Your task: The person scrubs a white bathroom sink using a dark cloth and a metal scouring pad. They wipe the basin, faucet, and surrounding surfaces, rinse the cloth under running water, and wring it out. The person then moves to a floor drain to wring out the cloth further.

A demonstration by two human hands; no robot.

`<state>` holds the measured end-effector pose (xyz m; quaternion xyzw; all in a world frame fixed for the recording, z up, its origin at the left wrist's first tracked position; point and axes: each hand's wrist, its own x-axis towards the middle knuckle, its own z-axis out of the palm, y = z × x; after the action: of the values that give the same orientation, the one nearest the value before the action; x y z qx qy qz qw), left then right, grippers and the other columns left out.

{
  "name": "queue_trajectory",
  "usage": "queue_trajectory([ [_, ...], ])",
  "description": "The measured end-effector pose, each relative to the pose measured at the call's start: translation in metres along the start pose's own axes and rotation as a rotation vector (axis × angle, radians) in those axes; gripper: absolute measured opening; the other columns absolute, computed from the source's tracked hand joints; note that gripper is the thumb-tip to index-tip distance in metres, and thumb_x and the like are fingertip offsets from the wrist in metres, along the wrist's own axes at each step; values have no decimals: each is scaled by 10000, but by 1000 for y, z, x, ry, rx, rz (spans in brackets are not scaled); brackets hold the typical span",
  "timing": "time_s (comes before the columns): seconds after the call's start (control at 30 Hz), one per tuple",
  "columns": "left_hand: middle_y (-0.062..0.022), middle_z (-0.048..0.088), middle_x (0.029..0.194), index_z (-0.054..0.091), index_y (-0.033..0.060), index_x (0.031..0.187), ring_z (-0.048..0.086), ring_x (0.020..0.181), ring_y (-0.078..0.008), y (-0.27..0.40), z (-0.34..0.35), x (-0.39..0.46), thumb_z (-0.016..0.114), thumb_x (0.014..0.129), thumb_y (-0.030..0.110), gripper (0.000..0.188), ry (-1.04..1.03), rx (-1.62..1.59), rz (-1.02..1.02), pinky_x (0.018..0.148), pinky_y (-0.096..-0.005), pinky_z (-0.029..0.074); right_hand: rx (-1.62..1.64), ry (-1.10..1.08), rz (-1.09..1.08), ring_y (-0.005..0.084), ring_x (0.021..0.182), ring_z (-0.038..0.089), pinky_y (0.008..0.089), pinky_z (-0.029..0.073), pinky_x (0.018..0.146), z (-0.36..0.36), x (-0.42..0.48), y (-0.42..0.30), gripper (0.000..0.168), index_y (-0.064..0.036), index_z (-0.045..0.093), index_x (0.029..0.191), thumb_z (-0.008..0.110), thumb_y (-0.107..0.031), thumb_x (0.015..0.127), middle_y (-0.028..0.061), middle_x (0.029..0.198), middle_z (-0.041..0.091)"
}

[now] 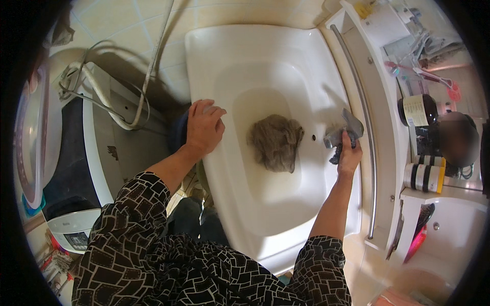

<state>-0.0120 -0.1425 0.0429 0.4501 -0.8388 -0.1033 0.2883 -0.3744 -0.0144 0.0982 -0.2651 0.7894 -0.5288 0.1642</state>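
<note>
A soaked brown-grey cloth point(278, 142) lies crumpled in cloudy, shallow water in the white washbasin point(268, 225). At the basin's right side, my right hand point(350, 155) is on the metal faucet point(346, 128), its thumb against the body and the other fingers partly hidden. A dark, rough-textured item point(337, 153) shows beside that hand; whether I hold it is unclear. My left hand point(206, 124) hangs over the left rim with bent fingers apart and nothing in it. I cannot tell whether it touches the rim.
On the left stands a top-loading washing machine point(71, 153) with a hose point(103, 103) looped over its corner. A metal towel bar point(361, 99) runs along the right wall. Above it, a white shelf carries a brown bottle point(417, 110) and striped jars point(423, 178) before a mirror.
</note>
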Motion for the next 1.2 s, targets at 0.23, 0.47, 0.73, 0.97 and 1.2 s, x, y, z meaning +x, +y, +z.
queue_trajectory([
  [0.23,-23,642,961,643,105,909,479,1122,-231,-3,2,1,586,723,36,207,7,-16,-3,1007,-414,314,265,85,253,131,699,571,273,470,652,-22,-28,18,272,8,578,967,576,-255,899,38,805,591],
  [0.47,-36,640,989,639,112,928,477,1136,-246,-7,1,1,574,726,23,230,-7,-23,9,990,-406,320,177,118,176,152,780,570,291,463,724,-4,-13,-4,298,48,570,1009,624,-191,840,62,870,602],
  [0.73,-20,646,953,653,101,900,484,1106,-235,-2,4,1,588,715,31,208,47,-12,27,984,-409,331,-10,-132,159,189,844,582,302,461,745,-8,28,-14,417,56,549,1047,736,-150,737,106,933,613],
  [0.97,-25,635,981,644,109,935,478,1132,-245,-7,5,-1,586,725,27,232,-3,-15,31,982,-417,325,47,-126,346,190,702,590,314,475,595,6,20,-28,362,37,607,990,711,-215,752,102,867,620],
  [1.2,-15,649,943,655,99,890,491,1107,-232,-5,7,2,598,710,37,199,52,-27,31,977,-388,338,441,21,319,163,502,520,294,401,416,12,0,4,203,-11,593,890,617,-204,832,68,703,591],
])
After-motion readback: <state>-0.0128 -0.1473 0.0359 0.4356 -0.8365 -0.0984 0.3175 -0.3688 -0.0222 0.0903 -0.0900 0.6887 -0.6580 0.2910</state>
